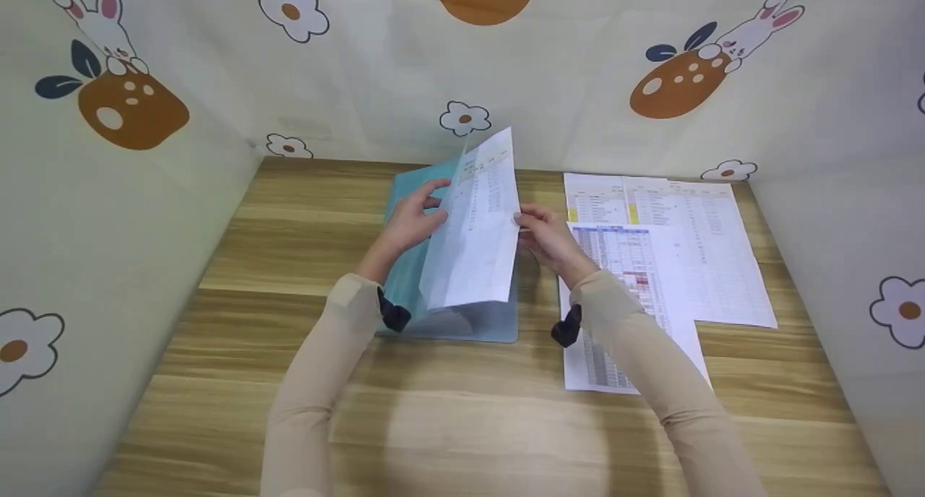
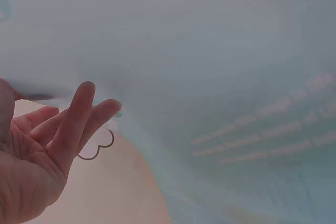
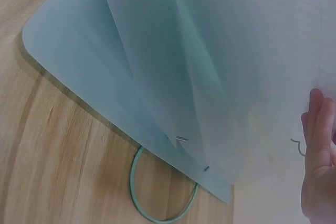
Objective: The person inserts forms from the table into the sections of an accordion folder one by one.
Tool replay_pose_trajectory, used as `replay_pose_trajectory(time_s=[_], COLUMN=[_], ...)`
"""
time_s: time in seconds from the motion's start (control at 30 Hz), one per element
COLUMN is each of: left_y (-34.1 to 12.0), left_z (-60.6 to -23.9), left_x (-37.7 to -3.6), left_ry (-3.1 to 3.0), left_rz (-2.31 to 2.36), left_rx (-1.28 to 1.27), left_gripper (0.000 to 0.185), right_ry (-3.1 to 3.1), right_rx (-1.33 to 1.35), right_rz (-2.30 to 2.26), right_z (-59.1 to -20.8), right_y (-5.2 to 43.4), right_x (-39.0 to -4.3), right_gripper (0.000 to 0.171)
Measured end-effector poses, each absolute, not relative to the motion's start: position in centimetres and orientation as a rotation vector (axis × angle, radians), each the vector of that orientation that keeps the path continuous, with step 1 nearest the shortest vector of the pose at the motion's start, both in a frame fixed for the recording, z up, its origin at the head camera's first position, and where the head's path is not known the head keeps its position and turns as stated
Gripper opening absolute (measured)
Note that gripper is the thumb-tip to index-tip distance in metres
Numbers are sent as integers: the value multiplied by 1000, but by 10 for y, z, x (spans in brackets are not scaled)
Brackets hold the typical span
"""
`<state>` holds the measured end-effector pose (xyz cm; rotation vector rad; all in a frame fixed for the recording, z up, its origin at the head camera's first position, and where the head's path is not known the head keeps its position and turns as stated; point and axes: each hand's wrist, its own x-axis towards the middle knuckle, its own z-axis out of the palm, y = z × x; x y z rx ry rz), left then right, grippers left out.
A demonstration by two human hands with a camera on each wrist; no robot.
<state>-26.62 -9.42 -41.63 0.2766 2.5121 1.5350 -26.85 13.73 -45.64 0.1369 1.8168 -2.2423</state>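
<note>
A blue-green folder (image 1: 498, 327) lies opened on the table. Above it a printed sheet of paper (image 1: 480, 251) stands tilted upright, beside a translucent page of the folder (image 3: 210, 61). My right hand (image 1: 551, 238) pinches the sheet's right edge between thumb and fingers; in the right wrist view, part of that hand (image 3: 319, 161) shows at the right edge. At the sheet's left side is my left hand (image 1: 413, 222), its thumb and forefinger spread apart. In the left wrist view this hand's fingers (image 2: 79, 119) reach out fairly straight, next to a bluish translucent surface (image 2: 210, 77).
Right of the folder, several printed sheets (image 1: 730, 266) lie overlapping, with a table-filled sheet (image 1: 676, 323) in front under my right forearm. A thin green elastic loop (image 3: 132, 184) sticks out from the folder's edge. Patterned cloth walls (image 1: 376, 71) enclose the wooden table (image 1: 238, 352).
</note>
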Motion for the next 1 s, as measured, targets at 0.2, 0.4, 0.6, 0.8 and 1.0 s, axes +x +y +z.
replay_pose_trajectory(time_s=[0.2,0.4,0.6,0.8,1.0], left_y=[-94,-94,-93,-93,-92], left_z=[-418,-419,-418,-417,-417], left_x=[-267,-267,-267,-267,-267], left_ry=[2512,2524,2526,2535,2530], left_rz=[1519,1558,1558,1542,1537], left_rx=[272,323,329,325,308], left_gripper=[49,50,49,48,49], right_ry=[1859,1864,1960,2011,2023], right_rx=[207,216,205,180,159], right_rz=[-2171,-2138,-2102,-2097,-2059], right_z=[-447,-444,-443,-440,-436], right_y=[128,121,117,112,108], right_x=[-265,-266,-265,-263,-263], right_gripper=[35,35,31,31,32])
